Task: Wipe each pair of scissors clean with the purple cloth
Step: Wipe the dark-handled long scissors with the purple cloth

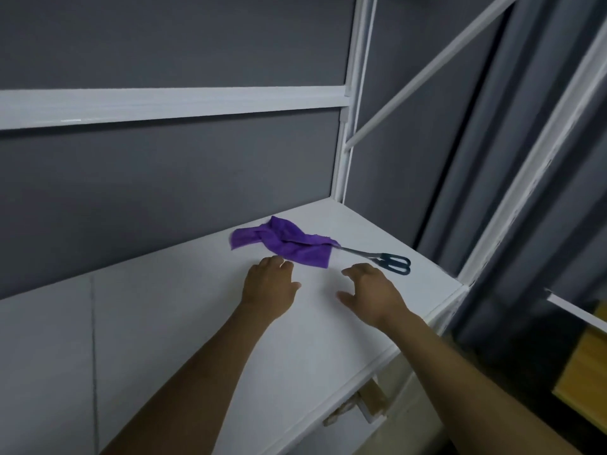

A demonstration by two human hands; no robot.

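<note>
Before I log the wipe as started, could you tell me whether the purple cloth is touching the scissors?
Touching. The head view shows a corner of the purple cloth lying over the blade tips of the scissors.

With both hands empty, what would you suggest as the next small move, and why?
Probably the right hand should reach forward and grip the scissors by their black handles: it holds nothing, the handles lie just beyond it, and the blade tips sit under the cloth.
</note>
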